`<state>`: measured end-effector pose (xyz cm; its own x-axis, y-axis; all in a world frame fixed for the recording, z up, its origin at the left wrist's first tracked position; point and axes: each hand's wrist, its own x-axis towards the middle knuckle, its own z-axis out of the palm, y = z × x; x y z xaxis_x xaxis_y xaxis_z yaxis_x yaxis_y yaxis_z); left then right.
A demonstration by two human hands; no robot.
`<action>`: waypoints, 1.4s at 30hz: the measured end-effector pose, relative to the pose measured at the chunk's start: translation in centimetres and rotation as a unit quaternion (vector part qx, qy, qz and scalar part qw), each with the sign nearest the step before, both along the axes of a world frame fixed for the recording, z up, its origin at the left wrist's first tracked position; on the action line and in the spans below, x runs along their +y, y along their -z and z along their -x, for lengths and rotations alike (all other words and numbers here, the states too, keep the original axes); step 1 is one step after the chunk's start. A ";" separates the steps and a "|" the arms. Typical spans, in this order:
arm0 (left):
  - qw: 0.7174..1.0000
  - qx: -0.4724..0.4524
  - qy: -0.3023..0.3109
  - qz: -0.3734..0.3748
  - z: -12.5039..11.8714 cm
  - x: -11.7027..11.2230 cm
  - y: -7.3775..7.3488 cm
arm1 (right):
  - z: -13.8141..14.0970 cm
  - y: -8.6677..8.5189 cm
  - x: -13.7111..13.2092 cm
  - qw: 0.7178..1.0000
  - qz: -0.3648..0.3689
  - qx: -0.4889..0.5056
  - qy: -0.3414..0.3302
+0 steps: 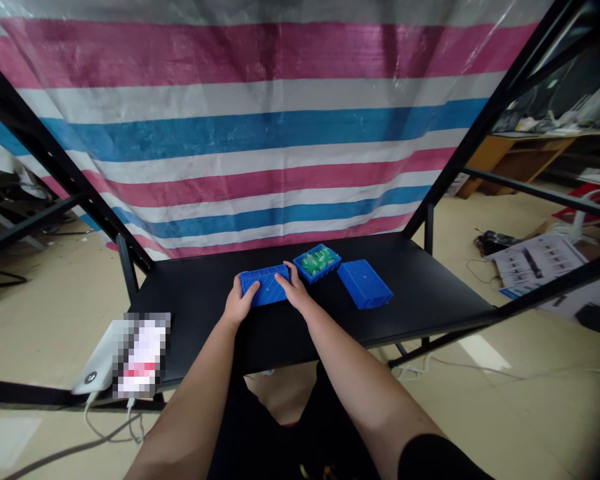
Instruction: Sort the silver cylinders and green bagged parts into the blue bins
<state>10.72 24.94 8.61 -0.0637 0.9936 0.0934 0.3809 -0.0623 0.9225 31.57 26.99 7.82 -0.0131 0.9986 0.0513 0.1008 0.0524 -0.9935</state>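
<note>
Both of my hands grip a blue plastic bin (267, 285) over the black table, its ribbed underside facing me. My left hand (241, 301) holds the left end, thumb lying on the face. At the right end, my right hand (294, 287) has its thumb on the same face and fingers behind the edge. Just right of that hand sits a second blue bin (316, 275), upright, with green and clear small pieces (317, 259) inside. Farther right a third blue bin (365, 284) lies upside down on the table.
The black table (430, 287) is framed by dark metal posts. A striped plastic sheet (260, 133) hangs behind it. On the front left corner lie a white power bank (103, 360) and a pixelated phone (143, 357) with cables. Cartons and papers (540, 263) are on the floor at right.
</note>
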 end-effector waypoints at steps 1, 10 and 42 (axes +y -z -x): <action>1.000 0.000 -0.001 0.004 0.0 0.1 0.1 | 0.1 0.1 0.1 1.000 0.001 0.009 0.005; 1.000 0.001 0.012 0.027 0.3 0.5 0.6 | 0.2 0.1 0.5 0.999 0.004 0.005 0.038; 0.987 -0.147 0.031 -0.054 0.6 0.1 1.0 | -2.3 -0.5 -2.1 0.990 -0.113 -0.034 -0.076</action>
<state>10.16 25.09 7.59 -0.0441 0.9817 0.1853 0.0900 -0.1808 0.9794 33.85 24.85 8.27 -0.1726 0.9482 0.2667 0.1406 0.2917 -0.9461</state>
